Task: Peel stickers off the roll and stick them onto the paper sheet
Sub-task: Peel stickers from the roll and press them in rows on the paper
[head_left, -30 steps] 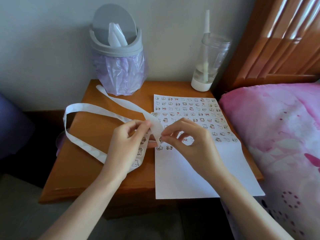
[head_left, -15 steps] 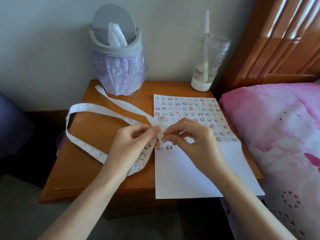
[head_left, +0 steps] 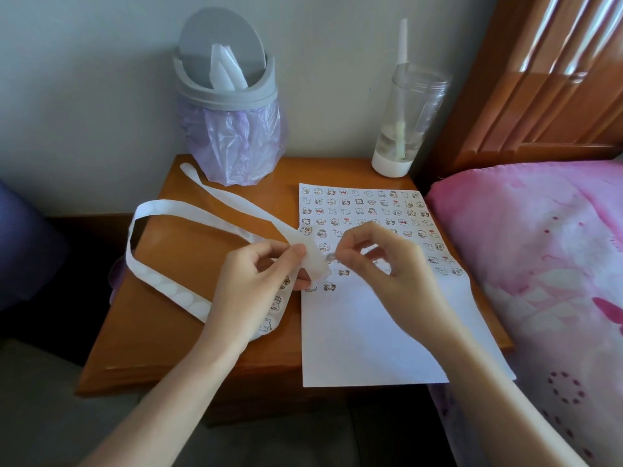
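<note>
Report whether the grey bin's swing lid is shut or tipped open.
Tipped open: the round grey lid stands nearly upright, with white paper sticking out in front.

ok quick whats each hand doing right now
Left hand: holding, pinches the sticker strip.
Right hand: holding, pinches a small sticker at the strip's edge.

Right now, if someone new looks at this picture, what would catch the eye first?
Mid-table, the left hand holds a white sticker strip while the right hand pinches a small sticker off it. Under them lies the paper sheet, its upper half filled with rows of stickers. Behind stands a grey bin with a purple liner.
</note>
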Action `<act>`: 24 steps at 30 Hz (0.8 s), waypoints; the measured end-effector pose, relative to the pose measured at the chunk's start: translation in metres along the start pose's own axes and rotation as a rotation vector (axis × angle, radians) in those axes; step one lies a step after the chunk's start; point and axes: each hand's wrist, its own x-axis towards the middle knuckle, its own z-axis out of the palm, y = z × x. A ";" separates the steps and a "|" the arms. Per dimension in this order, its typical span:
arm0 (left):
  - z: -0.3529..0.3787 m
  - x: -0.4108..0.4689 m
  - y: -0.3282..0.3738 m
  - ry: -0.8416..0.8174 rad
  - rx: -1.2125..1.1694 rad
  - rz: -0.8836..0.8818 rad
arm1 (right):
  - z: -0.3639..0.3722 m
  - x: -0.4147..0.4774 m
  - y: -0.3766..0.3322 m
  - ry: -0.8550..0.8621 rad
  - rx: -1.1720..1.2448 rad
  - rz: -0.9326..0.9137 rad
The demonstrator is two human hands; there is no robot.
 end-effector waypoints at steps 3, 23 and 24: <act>-0.001 0.001 -0.002 0.003 0.019 0.018 | -0.014 0.004 0.005 0.046 0.052 0.135; 0.002 0.005 -0.012 0.019 0.296 0.127 | -0.008 0.001 0.023 -0.044 0.007 0.463; 0.002 0.004 -0.012 0.020 0.302 0.131 | -0.008 0.001 0.023 -0.040 0.003 0.459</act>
